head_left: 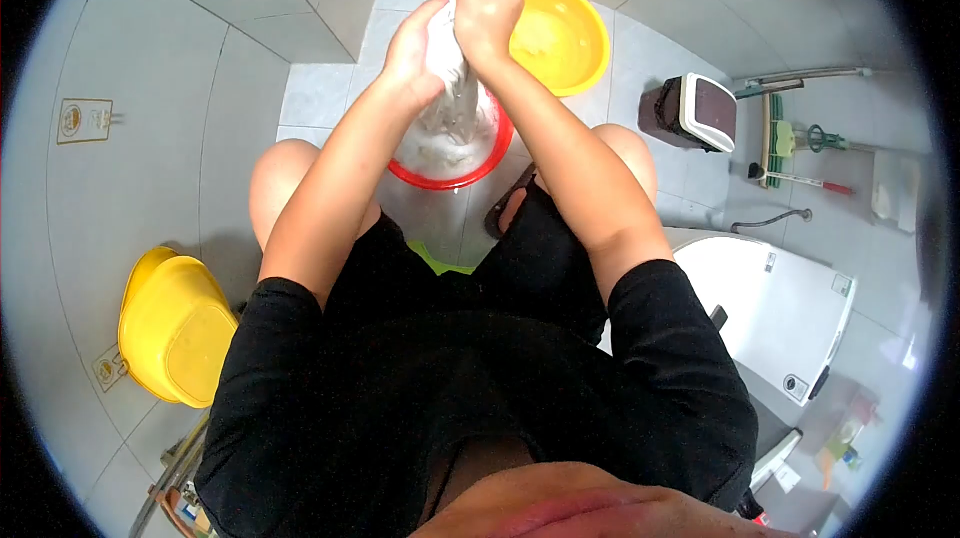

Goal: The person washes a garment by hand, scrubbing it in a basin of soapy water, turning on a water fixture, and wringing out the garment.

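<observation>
A wet white cloth (442,50) hangs bunched and twisted between my two hands, its lower part trailing into a red basin (458,181). Whether it is a garment or a towel cannot be made out. My right hand (487,14) is closed in a fist around its upper end, and a bit of white pokes out above the fingers. Lower down, my left hand (412,56) wraps the cloth from the left side; its fingers are partly hidden. Pale suds or water show in the red basin. Behind my right forearm sits a yellow basin (600,43) holding some water.
A lidded dark bin (712,114) stands right of the basins. Farther right is a white toilet-like fixture or appliance (765,298). Yellow basins (178,323) hang on the left wall. A green brush-like tool (772,143) leans against the right wall. A green stool edge (432,258) shows beneath me.
</observation>
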The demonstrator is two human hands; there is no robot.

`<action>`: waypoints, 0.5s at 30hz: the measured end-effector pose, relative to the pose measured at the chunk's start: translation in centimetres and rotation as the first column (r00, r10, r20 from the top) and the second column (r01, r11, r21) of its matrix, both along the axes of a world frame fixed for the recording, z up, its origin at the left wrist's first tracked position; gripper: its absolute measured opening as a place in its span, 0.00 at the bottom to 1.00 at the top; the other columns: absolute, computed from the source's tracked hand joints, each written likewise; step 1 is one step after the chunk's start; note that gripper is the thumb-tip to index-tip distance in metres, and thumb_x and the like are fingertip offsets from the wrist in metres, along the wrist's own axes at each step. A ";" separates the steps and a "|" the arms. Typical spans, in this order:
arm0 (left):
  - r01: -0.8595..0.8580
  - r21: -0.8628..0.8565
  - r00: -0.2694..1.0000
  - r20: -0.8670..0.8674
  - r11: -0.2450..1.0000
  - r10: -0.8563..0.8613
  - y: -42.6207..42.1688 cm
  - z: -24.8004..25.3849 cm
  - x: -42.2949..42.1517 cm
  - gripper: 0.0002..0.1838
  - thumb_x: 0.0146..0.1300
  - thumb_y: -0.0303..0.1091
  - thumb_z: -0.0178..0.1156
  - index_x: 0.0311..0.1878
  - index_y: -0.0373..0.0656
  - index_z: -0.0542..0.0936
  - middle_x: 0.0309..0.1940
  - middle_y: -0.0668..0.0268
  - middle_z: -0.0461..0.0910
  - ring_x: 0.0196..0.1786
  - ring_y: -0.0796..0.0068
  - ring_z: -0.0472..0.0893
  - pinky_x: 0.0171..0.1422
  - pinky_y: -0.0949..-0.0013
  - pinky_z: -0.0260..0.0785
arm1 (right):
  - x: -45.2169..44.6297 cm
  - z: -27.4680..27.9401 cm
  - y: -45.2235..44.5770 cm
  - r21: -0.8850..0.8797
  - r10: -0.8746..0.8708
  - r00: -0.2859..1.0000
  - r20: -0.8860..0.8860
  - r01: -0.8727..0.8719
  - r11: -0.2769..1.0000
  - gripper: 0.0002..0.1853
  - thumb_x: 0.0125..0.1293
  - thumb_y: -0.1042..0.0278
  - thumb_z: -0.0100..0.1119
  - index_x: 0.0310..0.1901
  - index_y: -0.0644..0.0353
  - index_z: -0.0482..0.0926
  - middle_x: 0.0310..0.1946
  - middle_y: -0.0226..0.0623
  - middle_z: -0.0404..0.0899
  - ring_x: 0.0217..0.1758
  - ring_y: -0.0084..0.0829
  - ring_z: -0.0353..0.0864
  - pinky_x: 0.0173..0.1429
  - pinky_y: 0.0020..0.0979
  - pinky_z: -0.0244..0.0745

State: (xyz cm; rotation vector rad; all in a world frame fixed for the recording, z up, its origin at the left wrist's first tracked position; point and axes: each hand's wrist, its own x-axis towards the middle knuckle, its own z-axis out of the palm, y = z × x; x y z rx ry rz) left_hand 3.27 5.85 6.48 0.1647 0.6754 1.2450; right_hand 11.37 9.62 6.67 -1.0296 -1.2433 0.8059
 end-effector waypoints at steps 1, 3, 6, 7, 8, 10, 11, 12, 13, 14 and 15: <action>0.029 -0.004 0.999 -0.025 1.000 -0.029 0.7 -0.8 -0.6 0.17 0.74 0.43 0.54 0.54 0.42 0.80 0.47 0.63 0.85 0.48 0.63 0.85 0.55 0.58 0.79 | 0.1 -0.2 -0.1 -0.088 -0.055 0.998 -0.041 0.051 0.995 0.08 0.57 0.66 0.67 0.31 0.61 0.83 0.22 0.42 0.82 0.24 0.33 0.79 0.34 0.37 0.76; 0.246 0.202 0.944 0.171 0.948 -0.281 3.4 -5.1 -5.7 0.17 0.74 0.43 0.55 0.54 0.42 0.80 0.46 0.63 0.86 0.47 0.63 0.85 0.55 0.58 0.79 | -1.1 1.7 -4.0 0.088 0.089 0.985 0.146 -0.103 0.991 0.09 0.56 0.64 0.68 0.32 0.60 0.83 0.24 0.44 0.83 0.24 0.34 0.81 0.34 0.38 0.76; 0.234 0.202 0.946 0.179 0.951 -0.270 1.8 -1.7 -3.9 0.16 0.73 0.43 0.55 0.53 0.42 0.81 0.45 0.63 0.86 0.47 0.64 0.85 0.55 0.59 0.79 | -0.5 2.2 -3.5 0.056 0.185 0.899 0.398 -0.225 0.973 0.08 0.57 0.66 0.67 0.32 0.62 0.82 0.24 0.45 0.83 0.24 0.35 0.82 0.33 0.38 0.76; 0.002 -0.005 1.000 -0.013 1.000 -0.002 0.3 0.4 -1.9 0.16 0.73 0.43 0.55 0.53 0.42 0.81 0.44 0.63 0.86 0.47 0.65 0.86 0.55 0.60 0.79 | 0.2 1.5 -1.1 -0.013 0.089 0.977 0.195 -0.089 0.996 0.08 0.58 0.66 0.66 0.31 0.63 0.81 0.24 0.46 0.83 0.25 0.35 0.82 0.34 0.38 0.76; 0.001 0.027 0.998 -0.056 1.000 0.000 -0.3 1.0 -0.6 0.16 0.73 0.43 0.55 0.53 0.41 0.81 0.45 0.62 0.87 0.47 0.65 0.86 0.55 0.61 0.79 | 0.6 1.2 0.3 -0.106 -0.031 0.999 -0.008 0.030 0.994 0.08 0.59 0.67 0.66 0.30 0.63 0.80 0.24 0.47 0.83 0.25 0.35 0.82 0.34 0.38 0.76; 0.014 0.044 0.991 -0.135 0.999 -0.008 0.1 1.0 -0.9 0.16 0.73 0.43 0.55 0.52 0.41 0.81 0.45 0.63 0.87 0.47 0.66 0.86 0.55 0.61 0.79 | 0.4 1.9 -1.0 -0.087 -0.076 0.995 0.059 0.081 0.993 0.09 0.60 0.67 0.66 0.29 0.63 0.80 0.24 0.48 0.83 0.25 0.35 0.82 0.34 0.38 0.76; 0.030 0.060 0.977 -0.211 0.998 -0.017 0.4 1.0 -1.2 0.16 0.74 0.42 0.55 0.51 0.41 0.81 0.45 0.63 0.87 0.47 0.67 0.86 0.55 0.62 0.79 | 0.2 2.3 -2.1 -0.066 -0.123 0.984 0.127 0.132 0.989 0.09 0.60 0.68 0.66 0.28 0.64 0.80 0.24 0.48 0.83 0.25 0.34 0.82 0.34 0.37 0.76; -0.017 0.007 0.976 -0.216 1.000 0.018 1.5 0.6 -2.4 0.15 0.74 0.44 0.56 0.48 0.41 0.82 0.42 0.65 0.86 0.44 0.69 0.85 0.52 0.64 0.79 | -0.4 2.0 -3.6 0.003 0.022 0.996 0.087 -0.022 1.000 0.09 0.60 0.66 0.67 0.29 0.62 0.80 0.23 0.48 0.82 0.26 0.40 0.84 0.34 0.37 0.77; -0.017 0.010 0.976 -0.217 1.000 0.018 3.0 -0.6 -4.5 0.15 0.74 0.44 0.56 0.48 0.41 0.82 0.42 0.65 0.86 0.44 0.69 0.85 0.52 0.64 0.79 | -1.1 1.9 -4.7 0.005 0.021 0.996 0.086 -0.022 1.000 0.09 0.60 0.66 0.67 0.29 0.62 0.80 0.23 0.48 0.82 0.26 0.40 0.84 0.34 0.37 0.77; 0.251 0.176 0.964 0.045 0.952 -0.263 4.3 -2.6 -6.8 0.14 0.73 0.44 0.57 0.46 0.42 0.82 0.38 0.66 0.85 0.42 0.70 0.85 0.49 0.64 0.79 | -1.9 1.9 -5.6 0.090 0.138 0.974 0.178 -0.156 0.984 0.10 0.59 0.65 0.67 0.28 0.62 0.80 0.24 0.48 0.82 0.26 0.43 0.84 0.33 0.38 0.76; 0.436 0.393 0.800 0.243 0.810 -0.548 4.9 -4.5 -7.8 0.13 0.72 0.45 0.59 0.44 0.44 0.82 0.35 0.67 0.85 0.39 0.71 0.84 0.47 0.64 0.78 | -2.2 1.9 -6.0 0.161 0.242 0.930 0.277 -0.293 0.942 0.10 0.59 0.65 0.67 0.28 0.62 0.79 0.24 0.48 0.81 0.27 0.47 0.84 0.33 0.39 0.76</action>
